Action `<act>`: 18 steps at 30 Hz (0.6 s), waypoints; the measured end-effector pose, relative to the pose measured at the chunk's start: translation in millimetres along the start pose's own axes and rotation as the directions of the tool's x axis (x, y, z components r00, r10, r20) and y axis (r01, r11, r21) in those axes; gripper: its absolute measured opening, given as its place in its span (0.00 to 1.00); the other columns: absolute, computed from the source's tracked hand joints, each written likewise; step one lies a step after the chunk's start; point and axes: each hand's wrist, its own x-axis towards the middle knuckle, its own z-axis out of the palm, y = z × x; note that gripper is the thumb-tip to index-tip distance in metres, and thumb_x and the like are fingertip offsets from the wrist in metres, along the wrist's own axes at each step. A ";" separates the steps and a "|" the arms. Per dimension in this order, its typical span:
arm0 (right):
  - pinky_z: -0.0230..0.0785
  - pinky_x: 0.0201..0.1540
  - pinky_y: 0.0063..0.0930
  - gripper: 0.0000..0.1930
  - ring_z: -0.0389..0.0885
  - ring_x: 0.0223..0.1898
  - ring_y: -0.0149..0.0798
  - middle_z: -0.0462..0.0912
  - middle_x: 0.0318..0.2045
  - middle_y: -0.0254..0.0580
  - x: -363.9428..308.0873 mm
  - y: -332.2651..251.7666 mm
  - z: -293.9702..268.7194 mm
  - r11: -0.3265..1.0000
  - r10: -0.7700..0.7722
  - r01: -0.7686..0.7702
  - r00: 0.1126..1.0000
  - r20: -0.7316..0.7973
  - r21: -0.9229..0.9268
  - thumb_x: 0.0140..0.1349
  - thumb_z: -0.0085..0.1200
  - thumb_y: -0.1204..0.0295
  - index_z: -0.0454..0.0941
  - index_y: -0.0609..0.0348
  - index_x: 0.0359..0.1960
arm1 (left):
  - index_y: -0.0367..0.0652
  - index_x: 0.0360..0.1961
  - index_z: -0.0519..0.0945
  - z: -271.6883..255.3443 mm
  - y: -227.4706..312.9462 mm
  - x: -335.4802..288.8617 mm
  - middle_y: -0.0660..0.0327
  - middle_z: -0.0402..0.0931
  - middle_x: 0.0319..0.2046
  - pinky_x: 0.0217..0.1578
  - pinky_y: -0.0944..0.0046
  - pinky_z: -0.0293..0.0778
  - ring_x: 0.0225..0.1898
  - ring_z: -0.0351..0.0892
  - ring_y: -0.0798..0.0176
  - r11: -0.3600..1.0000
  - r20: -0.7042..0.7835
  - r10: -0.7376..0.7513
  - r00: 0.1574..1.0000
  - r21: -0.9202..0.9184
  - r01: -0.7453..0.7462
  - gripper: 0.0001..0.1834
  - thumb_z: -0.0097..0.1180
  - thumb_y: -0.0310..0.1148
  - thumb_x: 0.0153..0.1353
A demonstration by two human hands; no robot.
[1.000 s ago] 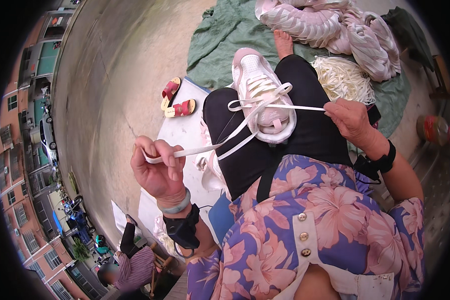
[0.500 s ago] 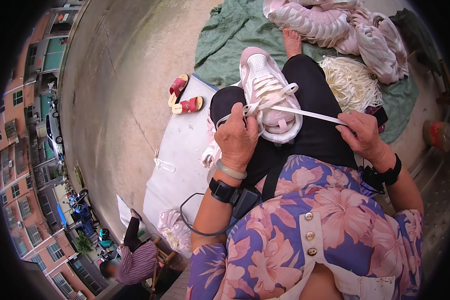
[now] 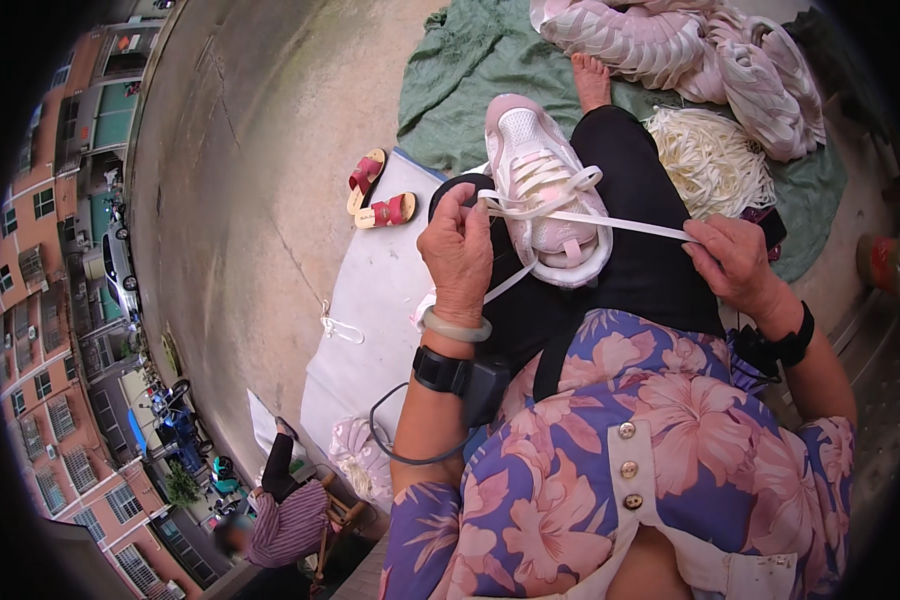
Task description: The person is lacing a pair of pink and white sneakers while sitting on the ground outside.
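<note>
A white and pink sneaker (image 3: 552, 235) lies across my lap, toe pointing away from me. White shoelace (image 3: 642, 227) crosses its tongue in a loose knot with a loop on the right. Left of the shoe, my left hand (image 3: 457, 250) pinches a looped part of the lace between thumb and fingers. The other end runs taut to the right, where my right hand (image 3: 735, 262) grips it in closed fingertips. One free strand hangs down from the shoe toward my left wrist.
A heap of cream laces (image 3: 715, 160) and bundled pink-white shoe uppers (image 3: 660, 50) lie on a green cloth (image 3: 460, 90). Red sandals (image 3: 385, 210) rest beside a pale sheet (image 3: 360, 290). Another person (image 3: 290, 520) sits at lower left.
My left hand has moved left, away from the shoe, drawing the lace out with it. The right hand keeps its hold. The view has shifted slightly.
</note>
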 end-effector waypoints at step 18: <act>0.62 0.20 0.34 0.12 0.71 0.19 0.44 0.68 0.18 0.40 1.3 6.2 -11.0 0.987 -0.062 0.071 0.996 0.063 -0.141 0.45 0.55 0.81 0.74 0.61 0.34 | 0.43 0.22 0.73 -21.4 12.3 17.0 0.72 0.59 0.13 0.17 0.75 0.54 0.13 0.52 0.78 0.692 0.584 -0.333 0.740 -0.382 0.613 0.12 0.53 0.37 0.60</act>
